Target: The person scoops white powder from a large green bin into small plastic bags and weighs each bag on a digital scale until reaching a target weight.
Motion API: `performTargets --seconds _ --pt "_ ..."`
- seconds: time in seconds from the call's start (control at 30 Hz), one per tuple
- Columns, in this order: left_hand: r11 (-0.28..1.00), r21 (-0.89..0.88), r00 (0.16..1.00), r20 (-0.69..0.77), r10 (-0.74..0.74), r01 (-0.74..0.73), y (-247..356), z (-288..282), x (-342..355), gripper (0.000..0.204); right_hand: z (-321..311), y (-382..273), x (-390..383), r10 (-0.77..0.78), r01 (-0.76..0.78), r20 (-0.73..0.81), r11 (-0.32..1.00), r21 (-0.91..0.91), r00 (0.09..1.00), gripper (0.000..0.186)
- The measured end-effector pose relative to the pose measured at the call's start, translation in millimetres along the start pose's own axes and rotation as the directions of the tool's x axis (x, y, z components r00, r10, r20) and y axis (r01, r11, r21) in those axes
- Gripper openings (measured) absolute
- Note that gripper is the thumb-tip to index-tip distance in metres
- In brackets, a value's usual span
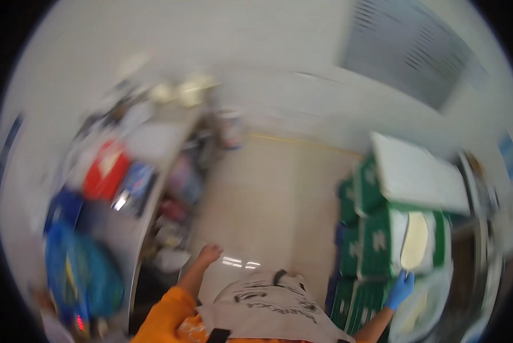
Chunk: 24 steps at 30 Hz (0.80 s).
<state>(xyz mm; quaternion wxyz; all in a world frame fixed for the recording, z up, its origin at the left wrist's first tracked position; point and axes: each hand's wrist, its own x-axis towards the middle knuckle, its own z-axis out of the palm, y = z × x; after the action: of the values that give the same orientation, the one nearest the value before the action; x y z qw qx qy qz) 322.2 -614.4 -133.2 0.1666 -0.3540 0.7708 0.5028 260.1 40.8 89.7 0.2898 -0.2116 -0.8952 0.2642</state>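
Observation:
My right hand (401,291), in a blue glove, grips the lower end of a flat, pale yellow, long oval piece (415,243). What the piece is made of I cannot tell. Behind it stands an opened green box (376,246) with white lining. Below that hand lies a clear plastic bag (439,303) with something pale yellow in it. My left hand (211,253) is bare and hangs over the floor with its fingers curled in; I see nothing in it. It is nearest to the cluttered shelf under the table.
Along the left runs a table (153,143) bearing a red packet (106,170), a blue bag (82,274) and other blurred items. Stacked green boxes line the right, one topped by a white lid (419,174). Pale tiled floor (256,200) lies between, with a wall ahead.

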Motion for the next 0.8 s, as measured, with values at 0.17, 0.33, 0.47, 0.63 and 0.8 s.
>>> performTargets --seconds 0.17,0.33,0.47,0.63,0.8 --pt "0.949 -0.314 0.969 -0.236 -0.079 0.001 -50 -87 -35 0.035 146 -192 -19 -0.389 0.22 0.353 0.874 0.433 0.851 0.024" --pt "0.821 -0.548 0.931 -0.359 -0.058 -0.161 -45 -128 -65 0.036 263 -400 -69 -0.73 0.328 0.539 0.676 0.66 0.42 0.033" --pt "0.765 -0.587 0.87 -0.488 -0.074 -0.264 -38 -169 -80 0.035 337 -584 -126 -0.887 0.404 0.451 0.45 0.796 0.099 0.034" --pt "0.761 -0.555 0.725 -0.668 -0.169 -0.335 -1 -253 -87 0.033 389 -792 -185 -0.953 0.466 0.217 0.097 0.879 -0.211 0.036" --pt "0.688 -0.572 0.61 -0.757 -0.235 -0.446 10 -300 -75 0.033 408 -932 -259 -0.864 0.649 0.025 -0.358 0.671 -0.503 0.031"
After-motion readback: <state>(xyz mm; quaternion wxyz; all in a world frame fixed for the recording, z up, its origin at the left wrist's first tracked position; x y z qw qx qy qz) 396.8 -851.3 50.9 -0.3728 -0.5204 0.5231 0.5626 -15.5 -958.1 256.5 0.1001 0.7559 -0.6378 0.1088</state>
